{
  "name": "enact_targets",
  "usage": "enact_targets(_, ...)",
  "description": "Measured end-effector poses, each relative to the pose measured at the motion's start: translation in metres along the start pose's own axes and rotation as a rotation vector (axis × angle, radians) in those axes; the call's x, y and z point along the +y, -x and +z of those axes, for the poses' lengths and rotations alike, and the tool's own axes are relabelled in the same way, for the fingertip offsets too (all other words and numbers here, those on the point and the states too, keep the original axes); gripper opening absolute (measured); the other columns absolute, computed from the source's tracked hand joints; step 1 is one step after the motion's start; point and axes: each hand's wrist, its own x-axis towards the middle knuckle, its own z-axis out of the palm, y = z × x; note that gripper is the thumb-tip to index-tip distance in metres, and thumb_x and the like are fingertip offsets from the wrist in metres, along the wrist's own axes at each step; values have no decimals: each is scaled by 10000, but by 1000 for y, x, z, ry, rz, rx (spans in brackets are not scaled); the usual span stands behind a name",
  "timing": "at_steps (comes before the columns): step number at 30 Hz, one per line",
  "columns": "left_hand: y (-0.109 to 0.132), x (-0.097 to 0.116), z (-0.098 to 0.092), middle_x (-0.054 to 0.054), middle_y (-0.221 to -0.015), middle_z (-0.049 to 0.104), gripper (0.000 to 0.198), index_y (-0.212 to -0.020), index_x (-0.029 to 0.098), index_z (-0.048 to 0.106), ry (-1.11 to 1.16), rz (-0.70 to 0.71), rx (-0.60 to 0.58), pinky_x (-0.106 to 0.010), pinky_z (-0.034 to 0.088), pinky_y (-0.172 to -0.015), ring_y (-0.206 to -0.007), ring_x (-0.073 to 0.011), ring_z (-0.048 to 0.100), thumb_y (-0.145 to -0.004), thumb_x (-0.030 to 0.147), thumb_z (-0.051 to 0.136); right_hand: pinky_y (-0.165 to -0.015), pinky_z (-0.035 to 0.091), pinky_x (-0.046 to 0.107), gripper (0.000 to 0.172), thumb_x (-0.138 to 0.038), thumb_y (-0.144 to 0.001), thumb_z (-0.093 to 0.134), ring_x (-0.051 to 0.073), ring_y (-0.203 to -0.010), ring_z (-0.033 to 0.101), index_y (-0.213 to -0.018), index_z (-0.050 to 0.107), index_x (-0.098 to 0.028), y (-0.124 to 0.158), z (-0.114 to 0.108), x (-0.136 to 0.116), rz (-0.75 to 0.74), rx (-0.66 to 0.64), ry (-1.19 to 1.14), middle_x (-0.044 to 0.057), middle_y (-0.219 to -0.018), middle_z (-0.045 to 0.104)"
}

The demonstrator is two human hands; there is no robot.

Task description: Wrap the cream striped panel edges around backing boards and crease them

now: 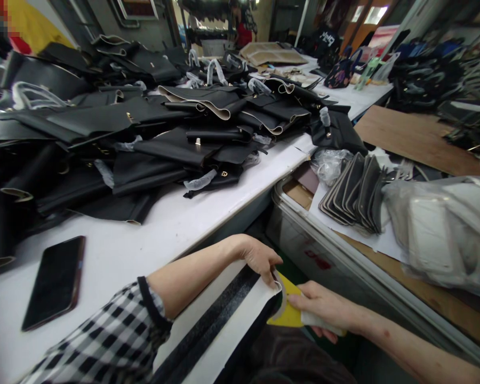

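A long white panel (240,305) with a black stripe slants over my lap at the table's front edge. My left hand (261,260) pinches the panel's upper right end, thumb and fingers bent over its rim. Against that end lies a yellow sheet-like piece (290,301) with a pale curved strip along its left side. My right hand (324,309) is closed on the yellow piece, thumb on top, with something whitish under the palm. The fingers beneath are partly hidden.
Black leather-like bag pieces (168,146) pile across the white table (160,242). A phone (54,282) lies at the left. To the right, a lidded plastic bin (304,256) bears a row of dark flaps (356,194) and plastic-wrapped pale parts (444,229). Brown board (416,136) lies behind.
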Motion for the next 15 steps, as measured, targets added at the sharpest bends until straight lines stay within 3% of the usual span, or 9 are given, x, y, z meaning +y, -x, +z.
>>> enact_targets(6,1,-1,-2,-205,-1309,594,955,-1452,-40,299,3,29,7,-339,497,-924,-1185,-326,572,-695,362,721,-263,342,141,548,-695,-877,453,86,-277,439,-938,570,-163,1,15,-2,25,39,-84,-15,-473,569)
enact_targets(10,1,-3,-3,-216,-1307,590,901,-1430,-45,348,-30,38,30,-334,494,-917,-1163,-321,584,-708,341,725,-260,339,151,586,-721,-865,449,101,-276,453,-946,587,-158,-1,24,1,27,66,-136,-1,-475,580)
enact_targets(15,2,-5,-3,-122,-1163,691,619,-1319,26,542,-49,79,42,-286,495,-895,-1066,-255,637,-763,248,695,-265,338,154,576,-704,-872,453,106,-278,465,-891,600,-148,0,26,-5,45,40,-164,6,-465,575)
